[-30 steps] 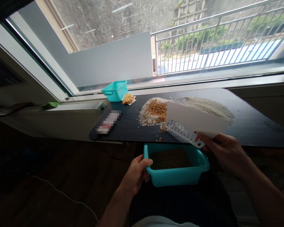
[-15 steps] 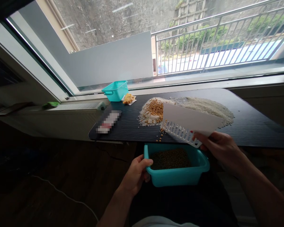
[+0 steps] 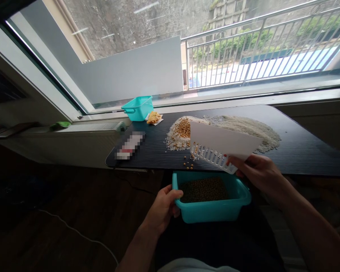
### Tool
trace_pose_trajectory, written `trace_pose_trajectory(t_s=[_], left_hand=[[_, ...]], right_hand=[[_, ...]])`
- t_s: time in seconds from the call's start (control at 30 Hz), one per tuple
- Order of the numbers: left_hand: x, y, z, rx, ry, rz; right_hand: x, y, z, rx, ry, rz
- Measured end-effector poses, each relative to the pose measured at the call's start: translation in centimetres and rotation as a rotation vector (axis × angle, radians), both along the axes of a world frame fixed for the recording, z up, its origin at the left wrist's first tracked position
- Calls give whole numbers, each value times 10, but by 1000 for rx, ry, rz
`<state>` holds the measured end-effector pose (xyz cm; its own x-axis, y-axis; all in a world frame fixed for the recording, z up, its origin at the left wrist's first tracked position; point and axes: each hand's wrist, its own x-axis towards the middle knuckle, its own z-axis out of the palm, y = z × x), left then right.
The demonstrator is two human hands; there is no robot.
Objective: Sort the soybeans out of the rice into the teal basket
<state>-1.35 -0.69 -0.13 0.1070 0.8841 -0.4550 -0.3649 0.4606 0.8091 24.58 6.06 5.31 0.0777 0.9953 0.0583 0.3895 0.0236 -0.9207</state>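
My left hand is closed on the left rim of a turquoise plastic bin, thumb over the edge. Inside the bin lies a layer of soybeans, dark in the shade. My right hand pinches the lower right corner of a white slotted scraper, tilted over the table's front edge. Behind its left end sits a pile of white rice grains with yellow soybeans on top. A larger heap of rice spreads to the right, partly hidden by the scraper. A few loose soybeans lie near the edge.
The dark table stands against a window. At its back left are a second turquoise bin and some yellowish food on white paper. A blurred-out flat object lies at the left end. A radiator is farther left.
The white scraper in my right hand has shifted slightly left and up. A few more loose soybeans show near the table's edge. My left hand and the bin have stayed put.
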Motion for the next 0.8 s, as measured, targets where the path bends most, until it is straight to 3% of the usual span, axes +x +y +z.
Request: trace_pose_trajectory(t_s=[0.37, 0.63, 0.8], left_hand=[[-9, 1, 3, 15, 19, 17], [-39, -1, 6, 7, 73, 78], [-45, 0, 6, 6, 66, 116]], right_hand=[[4, -4, -5, 16, 28, 15], [-35, 27, -7, 204, -165, 289], [-50, 37, -6, 287, -227, 401]])
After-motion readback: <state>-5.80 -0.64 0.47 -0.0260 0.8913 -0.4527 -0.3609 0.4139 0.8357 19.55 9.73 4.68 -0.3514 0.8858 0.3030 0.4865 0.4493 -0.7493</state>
